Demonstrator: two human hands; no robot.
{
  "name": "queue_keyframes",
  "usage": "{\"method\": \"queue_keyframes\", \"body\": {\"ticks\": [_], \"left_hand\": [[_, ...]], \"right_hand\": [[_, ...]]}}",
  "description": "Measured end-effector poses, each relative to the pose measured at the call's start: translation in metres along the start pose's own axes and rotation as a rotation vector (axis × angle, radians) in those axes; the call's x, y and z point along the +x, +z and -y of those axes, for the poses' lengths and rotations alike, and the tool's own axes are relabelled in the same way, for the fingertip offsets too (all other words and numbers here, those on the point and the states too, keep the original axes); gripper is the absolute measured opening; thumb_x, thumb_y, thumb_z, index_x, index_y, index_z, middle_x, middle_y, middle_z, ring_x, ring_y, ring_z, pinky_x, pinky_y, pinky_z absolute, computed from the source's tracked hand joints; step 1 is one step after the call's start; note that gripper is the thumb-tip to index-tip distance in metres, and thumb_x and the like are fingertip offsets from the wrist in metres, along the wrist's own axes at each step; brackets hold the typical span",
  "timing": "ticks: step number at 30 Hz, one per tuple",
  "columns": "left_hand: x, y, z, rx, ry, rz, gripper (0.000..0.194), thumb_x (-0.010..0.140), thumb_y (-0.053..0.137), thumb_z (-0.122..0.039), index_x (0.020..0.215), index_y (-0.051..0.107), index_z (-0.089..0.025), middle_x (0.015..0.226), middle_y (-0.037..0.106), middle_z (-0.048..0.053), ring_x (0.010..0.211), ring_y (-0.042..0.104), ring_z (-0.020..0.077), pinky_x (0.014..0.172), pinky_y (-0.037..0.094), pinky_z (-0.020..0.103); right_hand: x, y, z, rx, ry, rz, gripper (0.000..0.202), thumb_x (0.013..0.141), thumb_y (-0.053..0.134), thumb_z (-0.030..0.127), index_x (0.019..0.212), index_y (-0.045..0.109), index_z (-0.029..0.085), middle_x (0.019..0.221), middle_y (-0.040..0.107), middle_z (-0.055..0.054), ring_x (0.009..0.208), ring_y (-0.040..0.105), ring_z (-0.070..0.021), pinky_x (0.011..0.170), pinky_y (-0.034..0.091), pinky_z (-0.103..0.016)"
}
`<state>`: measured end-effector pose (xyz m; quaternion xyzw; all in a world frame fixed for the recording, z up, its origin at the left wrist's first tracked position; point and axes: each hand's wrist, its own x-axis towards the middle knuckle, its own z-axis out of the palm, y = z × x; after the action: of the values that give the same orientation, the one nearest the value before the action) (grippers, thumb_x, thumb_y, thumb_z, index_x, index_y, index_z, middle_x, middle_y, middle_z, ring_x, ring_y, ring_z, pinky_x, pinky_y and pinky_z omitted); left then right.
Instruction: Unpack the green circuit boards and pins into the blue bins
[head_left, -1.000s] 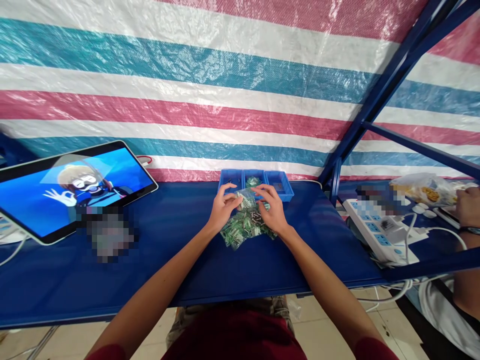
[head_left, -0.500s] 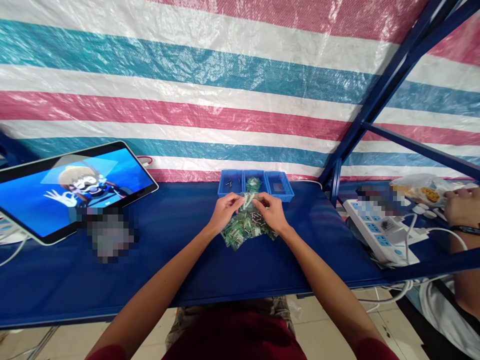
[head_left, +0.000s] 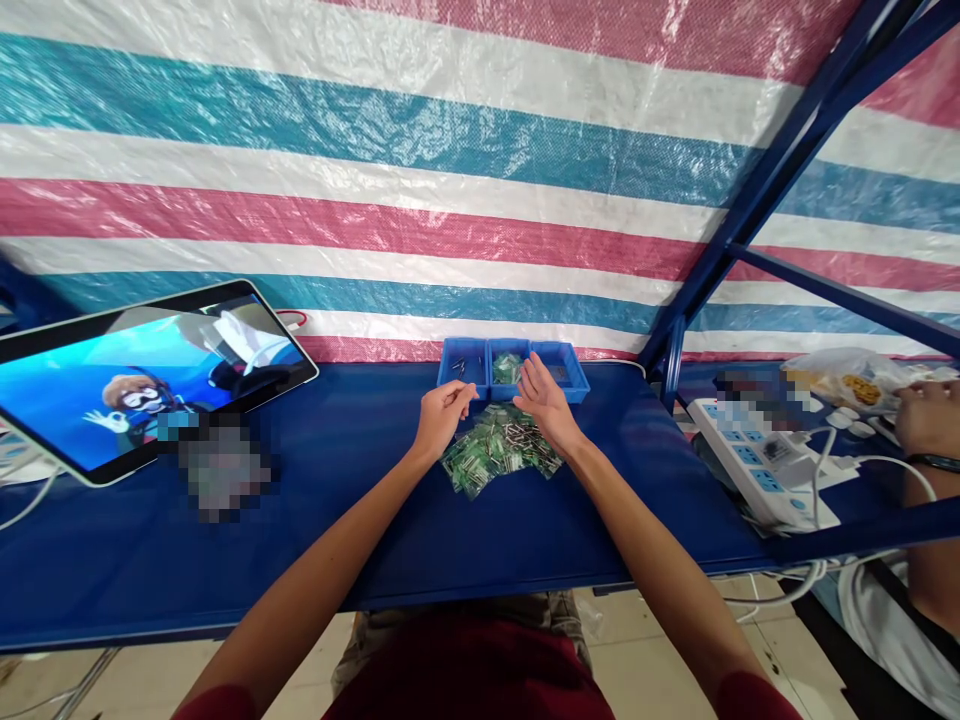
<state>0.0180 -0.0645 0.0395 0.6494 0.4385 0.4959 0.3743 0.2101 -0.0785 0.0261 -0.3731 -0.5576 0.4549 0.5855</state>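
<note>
Several small clear-and-green packets with metal pieces lie in a pile (head_left: 499, 452) on the blue table. My left hand (head_left: 444, 415) is at the pile's upper left, thumb and fingers pinched together; anything between them is too small to name. To the right, my right hand (head_left: 546, 405) has its fingers stretched out and holds nothing, just in front of the bins. Behind the hands stand three joined blue bins: the left bin (head_left: 463, 385) has a few thin dark pieces, the middle one holds green packets (head_left: 506, 368), and the right bin (head_left: 576, 385) has small items at its bottom.
A tablet (head_left: 150, 385) playing a video leans at the left, beside a blurred item (head_left: 225, 470). On the right are a blue metal frame (head_left: 705, 265), a white power strip (head_left: 750, 465) with cables, a plastic bag (head_left: 859, 380) and another person's hand (head_left: 930, 415).
My hands have moved apart. The right hand has opened and its fingers now point up toward the bins. The whitish packet that was between both hands no longer shows there.
</note>
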Motion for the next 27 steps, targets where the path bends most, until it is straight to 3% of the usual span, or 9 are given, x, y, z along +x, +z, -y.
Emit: {"method": "queue_keyframes", "body": {"ticks": [3, 7, 10, 13, 18, 27], "left_hand": [[0.001, -0.001, 0.003, 0.143, 0.066, 0.083, 0.029, 0.083, 0.056, -0.044, 0.074, 0.064, -0.017, 0.062, 0.058, 0.0, 0.057, 0.053, 0.0134, 0.057, 0.042, 0.024], [0.001, -0.004, 0.007, 0.397, 0.184, 0.3, 0.022, 0.081, 0.059, -0.039, 0.076, 0.063, -0.018, 0.073, 0.059, 0.002, 0.066, 0.055, 0.015, 0.061, 0.041, 0.026], [0.001, -0.006, 0.006, 0.537, 0.193, 0.451, 0.025, 0.078, 0.063, -0.043, 0.078, 0.059, -0.019, 0.074, 0.056, 0.0, 0.065, 0.051, 0.0146, 0.06, 0.037, 0.026], [0.0, -0.007, 0.002, 0.644, 0.191, 0.545, 0.033, 0.076, 0.063, -0.05, 0.08, 0.056, -0.019, 0.075, 0.053, 0.0, 0.065, 0.049, 0.015, 0.059, 0.033, 0.025], [-0.001, -0.008, 0.0, 0.693, 0.193, 0.595, 0.03, 0.076, 0.063, -0.047, 0.085, 0.056, -0.02, 0.075, 0.051, 0.0, 0.064, 0.047, 0.0152, 0.057, 0.029, 0.024], [0.0, -0.005, 0.009, 0.542, 0.218, 0.55, 0.019, 0.072, 0.068, -0.038, 0.075, 0.061, -0.02, 0.065, 0.048, -0.001, 0.056, 0.044, 0.0142, 0.053, 0.027, 0.024]], "right_hand": [[-0.002, 0.0, 0.0, -0.251, -0.123, -0.029, 0.065, 0.078, 0.064, 0.031, 0.138, 0.042, 0.028, 0.149, 0.036, -0.007, 0.138, 0.032, -0.0262, 0.11, 0.033, -0.048], [-0.005, -0.002, 0.007, -0.598, -0.225, -0.063, 0.029, 0.08, 0.056, 0.022, 0.107, 0.065, 0.021, 0.113, 0.061, -0.011, 0.103, 0.059, -0.0243, 0.088, 0.05, -0.04], [-0.005, -0.002, 0.011, -0.711, -0.247, -0.059, 0.017, 0.079, 0.053, 0.016, 0.088, 0.067, 0.02, 0.085, 0.063, -0.006, 0.078, 0.06, -0.0196, 0.073, 0.05, -0.034], [-0.005, 0.0, 0.013, -0.727, -0.263, -0.066, 0.015, 0.078, 0.052, 0.014, 0.082, 0.066, 0.019, 0.078, 0.062, -0.004, 0.071, 0.058, -0.0175, 0.068, 0.048, -0.031], [-0.007, 0.004, 0.017, -0.718, -0.256, -0.067, 0.016, 0.08, 0.049, 0.015, 0.08, 0.065, 0.019, 0.077, 0.062, -0.004, 0.069, 0.057, -0.017, 0.067, 0.046, -0.03], [-0.009, 0.006, 0.018, -0.694, -0.233, -0.056, 0.017, 0.083, 0.049, 0.021, 0.082, 0.066, 0.02, 0.08, 0.065, -0.005, 0.07, 0.058, -0.0179, 0.067, 0.046, -0.031]]}}
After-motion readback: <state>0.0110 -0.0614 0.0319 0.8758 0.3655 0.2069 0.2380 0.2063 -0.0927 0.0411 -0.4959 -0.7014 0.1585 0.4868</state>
